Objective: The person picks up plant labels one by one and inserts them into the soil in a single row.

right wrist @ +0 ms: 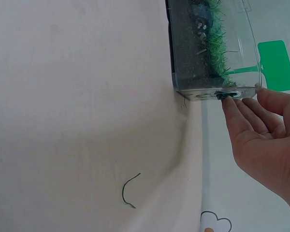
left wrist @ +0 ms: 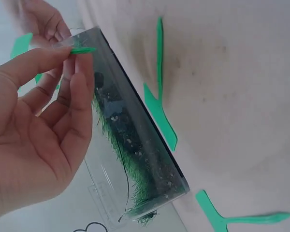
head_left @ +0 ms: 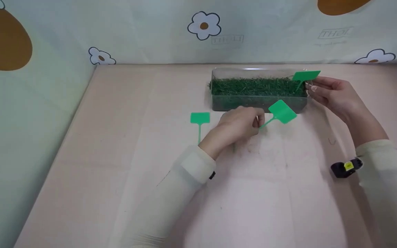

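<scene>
A clear plastic box (head_left: 258,103) with dark soil and green grass (head_left: 250,86) stands at the back of the table. One green plant label (head_left: 306,75) is upright in the grass near its right end. My left hand (head_left: 238,122), in front of the box, pinches the stem of another green label (head_left: 282,112) between thumb and finger. The tip of that stem (left wrist: 83,50) shows in the left wrist view. My right hand (head_left: 334,94) touches the box's right end wall with its fingertips, thumb by the rim (right wrist: 257,88).
Two more green labels lie on the table: one left of my left wrist (head_left: 200,118), another in front of the box (left wrist: 160,113), mostly hidden by my left hand in the head view. A thin dark curved strand (right wrist: 124,191) lies on the right. A patterned sheet (head_left: 157,31) rises behind.
</scene>
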Motion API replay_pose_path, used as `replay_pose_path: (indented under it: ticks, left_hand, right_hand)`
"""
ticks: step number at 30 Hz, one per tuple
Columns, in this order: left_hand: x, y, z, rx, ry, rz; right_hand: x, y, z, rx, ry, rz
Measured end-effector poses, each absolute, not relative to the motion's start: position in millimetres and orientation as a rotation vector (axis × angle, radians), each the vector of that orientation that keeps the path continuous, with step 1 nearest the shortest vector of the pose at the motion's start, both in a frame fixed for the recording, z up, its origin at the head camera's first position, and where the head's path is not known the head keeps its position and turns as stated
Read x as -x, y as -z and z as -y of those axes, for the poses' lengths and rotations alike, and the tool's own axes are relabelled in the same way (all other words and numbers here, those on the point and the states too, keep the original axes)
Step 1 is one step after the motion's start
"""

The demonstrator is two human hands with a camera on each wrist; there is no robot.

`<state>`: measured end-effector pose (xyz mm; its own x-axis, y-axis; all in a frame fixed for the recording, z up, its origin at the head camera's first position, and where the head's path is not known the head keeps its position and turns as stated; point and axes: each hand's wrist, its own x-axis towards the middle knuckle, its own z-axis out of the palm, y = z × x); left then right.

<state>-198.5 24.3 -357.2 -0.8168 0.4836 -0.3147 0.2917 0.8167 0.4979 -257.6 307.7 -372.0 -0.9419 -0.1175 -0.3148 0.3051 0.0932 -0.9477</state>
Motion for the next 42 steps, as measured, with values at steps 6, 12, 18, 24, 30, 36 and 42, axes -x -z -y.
replay_pose_path:
  ticks: [6, 12, 18, 24, 30, 36, 42]
  left_hand:
    - [206, 349, -24, -0.599, -0.825, -2.604]
    - [221, 339, -22, -0.568, -1.035, -2.614]
    - [235, 328, -20, -0.566, -1.182, -2.616]
    - [247, 330, -29, -0.537, -1.328, -2.628]
    - [261, 337, -45, -0.419, -1.306, -2.666]
    - [273, 349, -64, -0.314, -1.215, -2.685]
    - [282, 359, -75, -0.270, -1.117, -2.750]
  right_hand:
    - [258, 372, -309, -0.213, 1.960, -2.021]
    - [258, 373, -308, -0.206, 1.979, -1.997]
    - [260, 374, -308, -0.208, 1.988, -1.983]
    - [260, 373, -310, -0.230, 1.963, -2.004]
    - [258, 373, -308, -0.230, 1.974, -1.998]
    - [258, 375, -307, -0.242, 1.971, -1.998]
    - [259, 373, -309, -0.230, 1.962, -1.999]
